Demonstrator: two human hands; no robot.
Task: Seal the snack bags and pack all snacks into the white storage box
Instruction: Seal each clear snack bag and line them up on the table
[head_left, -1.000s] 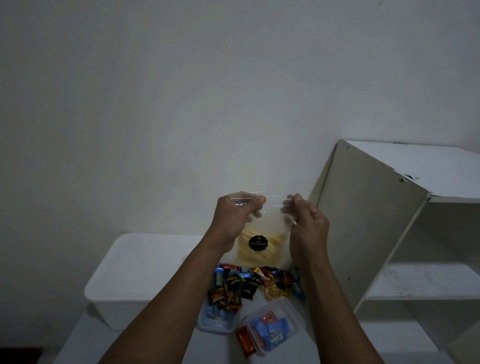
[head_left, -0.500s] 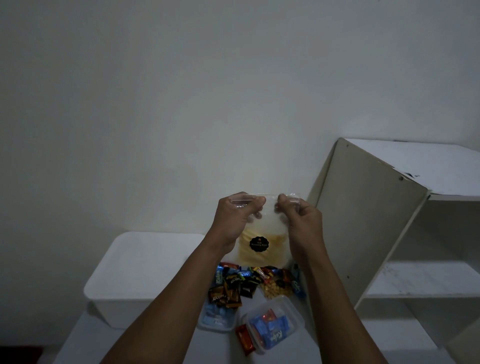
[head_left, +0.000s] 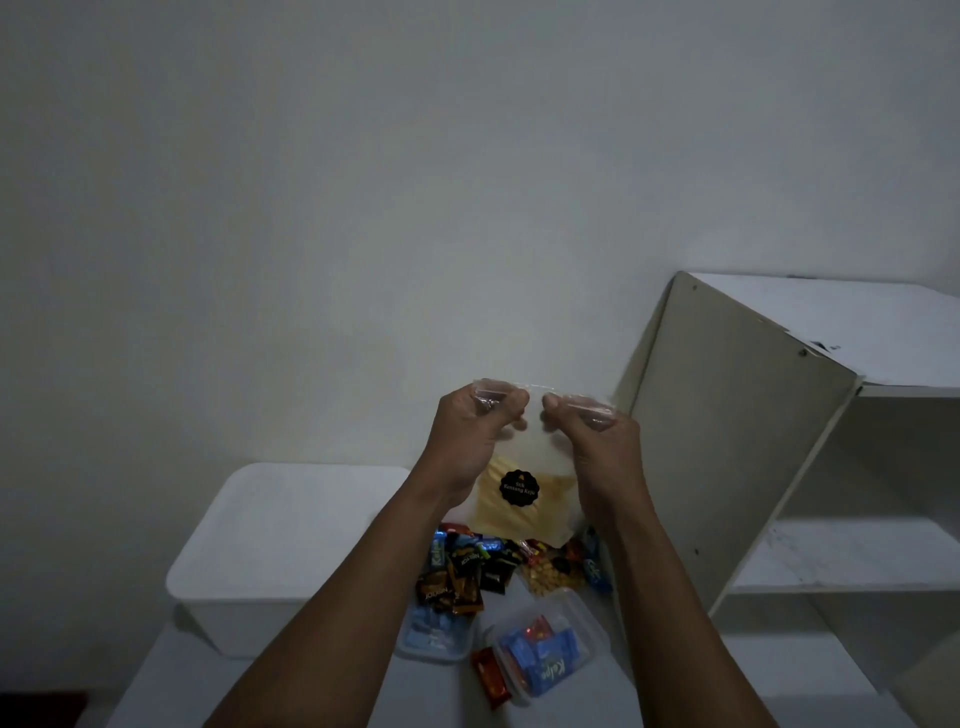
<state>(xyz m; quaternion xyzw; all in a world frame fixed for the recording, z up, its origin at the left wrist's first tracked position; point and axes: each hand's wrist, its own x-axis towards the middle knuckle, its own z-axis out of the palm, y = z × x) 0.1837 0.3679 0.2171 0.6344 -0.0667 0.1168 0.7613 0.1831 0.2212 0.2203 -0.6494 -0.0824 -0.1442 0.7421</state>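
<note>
While you hold the snack bag up in front of the wall, both your hands are clamped on its top edge. Your left hand pinches the left part of the clear sealing strip between thumb and curled fingers, and your right hand pinches the right part the same way. The two thumbs point at each other and sit just apart at the middle of the strip. Both forearms reach up from the near edge, and the bag hangs between your wrists. Its lower half is filled with pale yellow sticks behind a round black label.

Below the bag, a heap of wrapped sweets lies on the worktop, partly hidden by your arms. Nearer to you are two clear tubs, a left tub holding blue pieces and a right tub holding blue packets. A red-brown bar lies between them. The white storage box stands on the left of the worktop, well apart from the bag, flat white top facing up. A white shelf unit stands close on the right.
</note>
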